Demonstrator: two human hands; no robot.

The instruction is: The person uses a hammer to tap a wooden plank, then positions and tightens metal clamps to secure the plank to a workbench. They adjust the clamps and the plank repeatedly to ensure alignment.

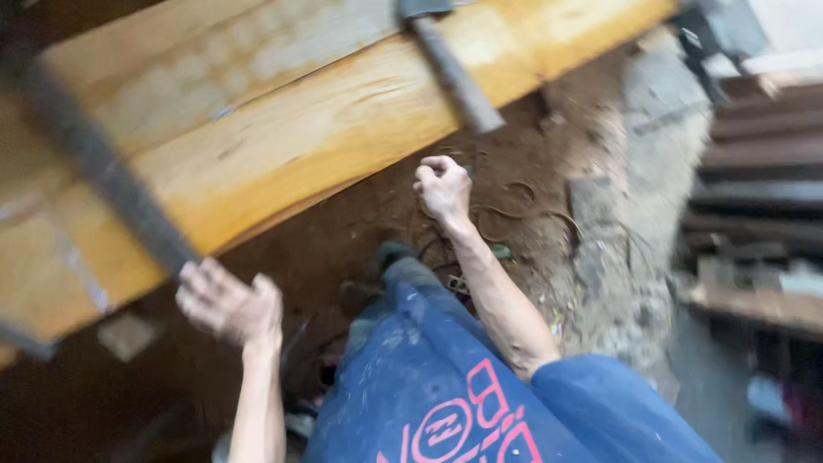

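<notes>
Plank [343, 129], thick, yellow-orange wood, is running diagonally across upper frame w/ two dark metal bars across it, prob. clamps.

Head view (only view, heavily motion-blurred):
- Left hand [227, 302] is sitting at lower end of left clamp bar [111, 180], fingers curling toward it. Blur is hiding whether they're closing on the bar or just touching; cannot tell grip.
- Right hand [443, 187] is balling into a loose fist below plank's near edge, just under the free end of right clamp bar [454, 73]. Not touching it. Nothing visibly held, though thin wire loops [506, 210] are lying on the dirt floor [360, 231] right behind it.
- Blue clothing w/ paint specks is filling bottom centre; feet are standing among the wire.

Risks, as judged:
- Plank looks heavy and is overhanging legs/feet. If a clamp is slackening or the left-hand grip is only partial, the board could be slipping or tipping down onto shins.
- Right bar end is pointing toward the right hand; a sudden swing could be striking knuckles.
- Wire underfoot = snag/trip hazard if stepping back w/ load shifting.
- Rubble [643, 214] and stacked timber [763, 154] at right are cutting off escape room.
</notes>
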